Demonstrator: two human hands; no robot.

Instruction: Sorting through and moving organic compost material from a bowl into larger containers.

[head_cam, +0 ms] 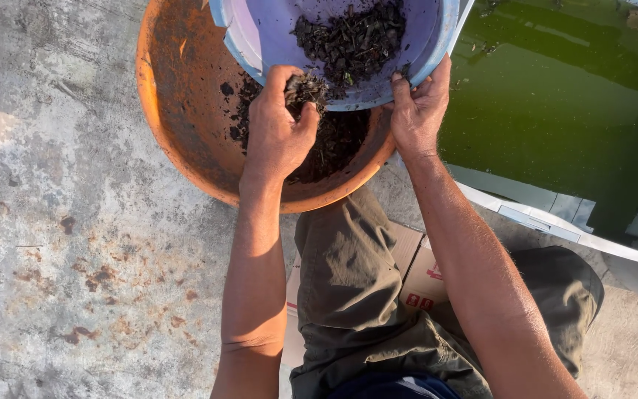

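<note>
The left hand [278, 133] is closed around a clump of dark wet debris [304, 89], fingers curled tight on it just at the near lip of the blue bucket [437, 44]. The right hand [416, 111] grips that same lip from the right, thumb over the edge and fingers under it, holding the bucket tilted above the orange basin [179, 111]. More debris clings inside the bucket, and a darker heap lies in the bottom of the basin [337, 140] directly under it.

The likeliest trouble is the bucket slipping. It is held by one hand only, on a thin wet rim, and it leans toward the person; if that grip gives, the load would dump at once, part of it past the basin's near edge onto the trousers [356, 281] and the cardboard [422, 277] the person sits on.

The clump itself looks loose and stringy, so bits may drop from the fist onto the concrete floor [68, 244] if the hand swings left of the basin.

To the right and far lies a tank of green water [555, 111], close beside the right forearm. A jolt toward that side could tip debris, or the bucket, over its pale frame [548, 222] into the water.
</note>
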